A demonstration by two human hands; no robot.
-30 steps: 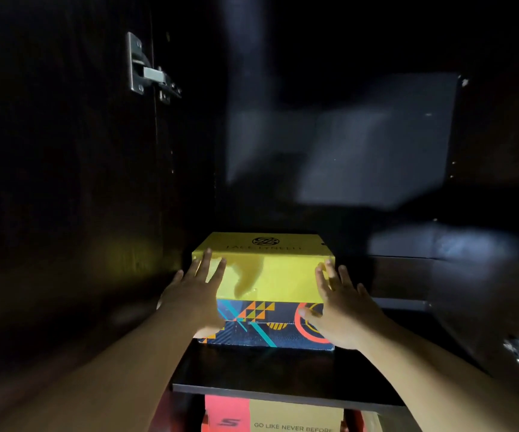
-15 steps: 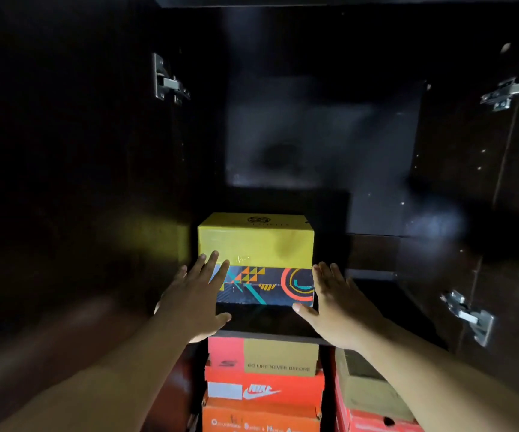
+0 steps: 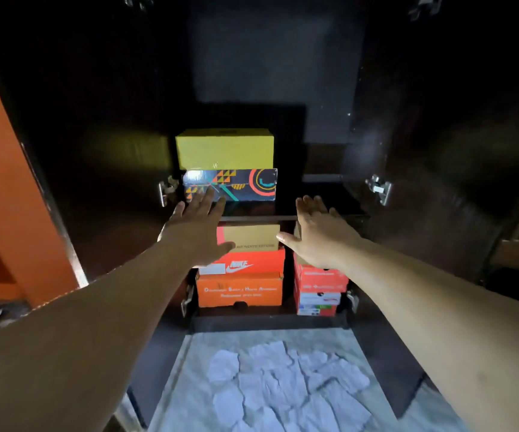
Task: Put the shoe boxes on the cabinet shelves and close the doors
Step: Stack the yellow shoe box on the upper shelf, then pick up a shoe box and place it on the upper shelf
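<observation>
White scraps of paper (image 3: 283, 381) on the floor nearest me, my left hand (image 3: 197, 232) and right hand (image 3: 320, 235) spread flat, holding nothing, orange shoe boxes (image 3: 241, 288) stacked below, yellow-lidded shoe box (image 3: 227, 165) on the upper shelf (image 3: 283, 217), cabinet doors (image 3: 438, 151) open.

A home: dark cabinet (image 3: 407, 151) of stacked shoe boxes (image 3: 241, 288), marble floor (image 3: 189, 369).

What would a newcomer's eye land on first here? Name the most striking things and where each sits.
First, the yellow shoe box with its patterned base, bright in the dark cabinet, on the upper shelf. Next, the orange boxes stacked on the shelf below. Both hands reach in open, the left hand before the yellow box, the right hand beside it.
</observation>
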